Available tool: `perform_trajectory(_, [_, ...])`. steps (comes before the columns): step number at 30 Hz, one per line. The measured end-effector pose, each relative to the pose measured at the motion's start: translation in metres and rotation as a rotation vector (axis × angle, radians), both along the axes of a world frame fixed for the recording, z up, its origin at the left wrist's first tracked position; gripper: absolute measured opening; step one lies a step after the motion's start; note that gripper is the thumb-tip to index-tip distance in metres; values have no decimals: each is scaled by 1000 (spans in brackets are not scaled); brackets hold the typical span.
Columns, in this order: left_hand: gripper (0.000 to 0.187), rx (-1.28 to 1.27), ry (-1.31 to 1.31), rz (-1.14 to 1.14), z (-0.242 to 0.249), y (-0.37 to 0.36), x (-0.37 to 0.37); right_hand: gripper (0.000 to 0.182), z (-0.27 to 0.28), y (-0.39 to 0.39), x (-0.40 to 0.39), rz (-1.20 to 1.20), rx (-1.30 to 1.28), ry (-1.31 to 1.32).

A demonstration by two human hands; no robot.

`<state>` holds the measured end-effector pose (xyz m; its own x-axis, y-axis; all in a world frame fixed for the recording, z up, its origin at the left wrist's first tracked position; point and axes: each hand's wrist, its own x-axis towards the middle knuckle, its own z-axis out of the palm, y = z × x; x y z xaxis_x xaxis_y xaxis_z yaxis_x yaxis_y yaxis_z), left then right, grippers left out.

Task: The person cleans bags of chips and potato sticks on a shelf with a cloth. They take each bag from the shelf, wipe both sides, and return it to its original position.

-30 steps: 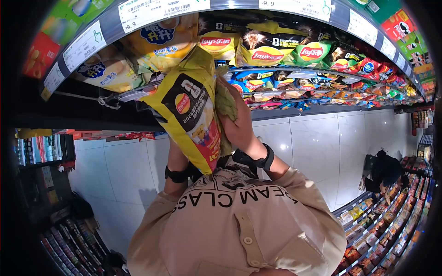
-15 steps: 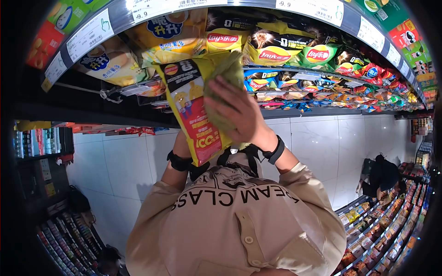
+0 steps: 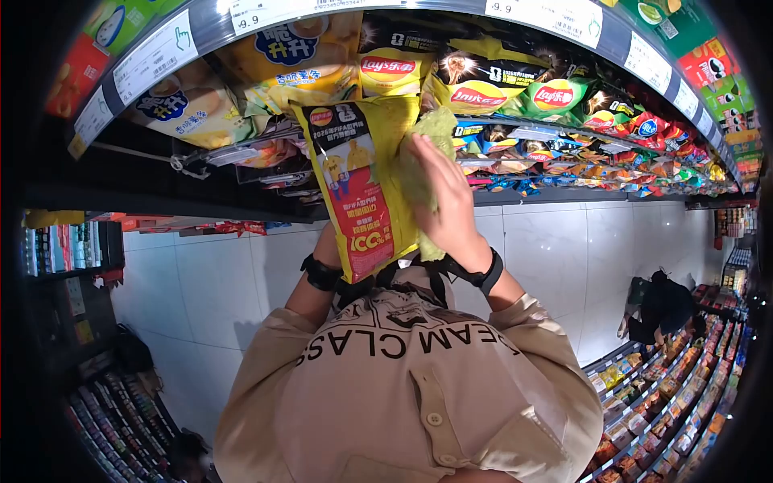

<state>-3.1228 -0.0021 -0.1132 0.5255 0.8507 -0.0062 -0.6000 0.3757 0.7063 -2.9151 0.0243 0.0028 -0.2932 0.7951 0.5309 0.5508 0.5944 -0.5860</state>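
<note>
A yellow bag of Lay's potato chips [image 3: 362, 185] with a black and red printed front stands upright, a little tilted, before the shelf. My left hand [image 3: 328, 245] supports it from behind; the bag hides its fingers, and only part of the hand and the wrist show. In my right hand [image 3: 447, 201] is a crumpled green cloth [image 3: 435, 129], pressed along the bag's right side. The fingers lie closed over the cloth, pointing up and to the left.
Further chip bags [image 3: 475, 88] fill the shelf ahead, under a curved price-tag rail [image 3: 322, 12]. Lower rows of snacks [image 3: 564, 153] lie beyond. A crouching person [image 3: 664, 310] is at a snack rack on the right. Pale floor tiles [image 3: 547, 249] stretch behind me.
My right hand with the cloth has moved off the bag's front to its right edge. The bag has shifted slightly right and turned more toward me, showing more of its face.
</note>
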Motion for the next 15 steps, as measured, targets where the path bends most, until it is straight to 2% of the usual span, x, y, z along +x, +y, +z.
perform_trajectory(1, [31,-186,-167,-34,5,-1,0,53,-2,4,3,-75,-84,43])
perform_trajectory(2, [29,-156,-25,36,20,-3,6,51,-7,6,4,-60,-147,138])
perform_trajectory(3, [29,-156,-28,43,26,-2,10,51,-10,6,4,-54,-148,135])
perform_trajectory(5, [30,195,228,52,35,3,16,49,-15,6,7,-105,-25,158])
perform_trajectory(7, [31,193,196,41,40,2,20,45,-21,-3,12,-182,26,154])
perform_trajectory(9, [34,-256,-416,-74,36,1,25,41,-20,-15,13,-263,81,151])
perform_trajectory(10, [37,-199,-409,-68,29,0,24,41,-18,-21,12,-221,171,149])
perform_trajectory(11, [37,-196,-409,-73,-1,-2,19,42,-14,-27,10,-180,259,146])
perform_trajectory(12, [38,32,-54,17,-45,-3,12,46,-10,-31,5,-82,210,166])
perform_trajectory(13, [40,261,300,108,-67,-4,8,51,-2,-36,-2,15,161,186])
perform_trajectory(14, [40,280,583,117,-4,-7,13,66,11,-43,-8,68,-8,138])
perform_trajectory(15, [40,244,558,145,9,-5,13,66,18,-42,-10,65,-5,138])
